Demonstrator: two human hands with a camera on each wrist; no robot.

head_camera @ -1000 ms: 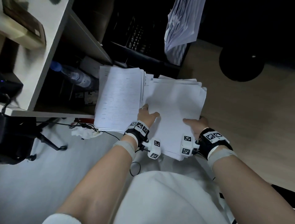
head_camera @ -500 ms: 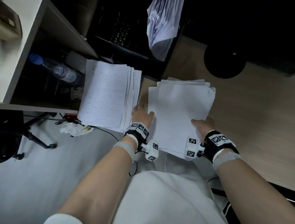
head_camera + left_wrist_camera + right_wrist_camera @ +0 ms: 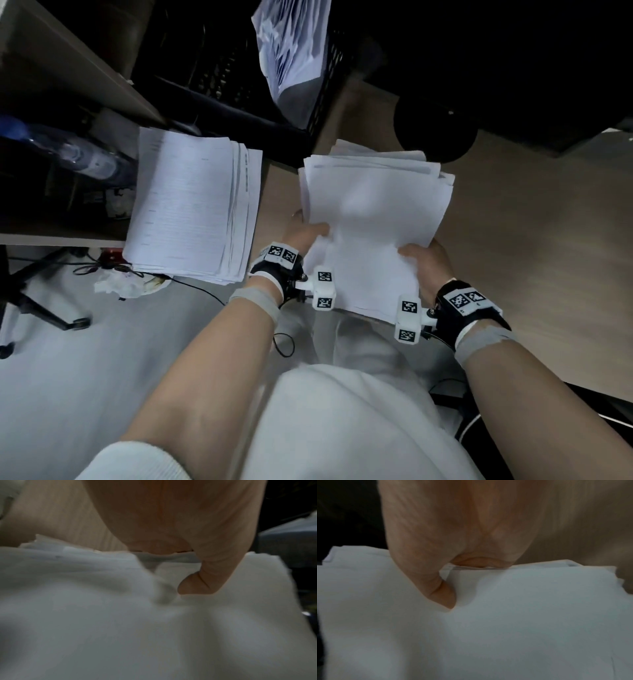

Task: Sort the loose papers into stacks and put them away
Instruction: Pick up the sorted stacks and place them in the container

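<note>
A thick stack of blank white papers [image 3: 373, 219] is held up over the wooden floor between both hands. My left hand [image 3: 308, 233] grips its left edge, thumb on top and fingers hidden underneath. My right hand [image 3: 421, 260] grips the right edge the same way. The wrist views show each thumb pressed on the top sheet [image 3: 120, 615] [image 3: 505, 615]. A second stack of printed papers [image 3: 191, 205] lies on the floor to the left, apart from the held one.
A black crate [image 3: 222, 68] with crumpled papers [image 3: 294, 44] stands behind the stacks. A desk shelf [image 3: 68, 68] with a water bottle [image 3: 78, 157] is at left. A crumpled tissue [image 3: 126, 284] and cables lie near the printed stack. A round black base [image 3: 435, 133] sits at back right.
The blank stack has come apart from the printed stack and moved to the right and up, carried by both hands. The printed stack has stayed on the floor.
</note>
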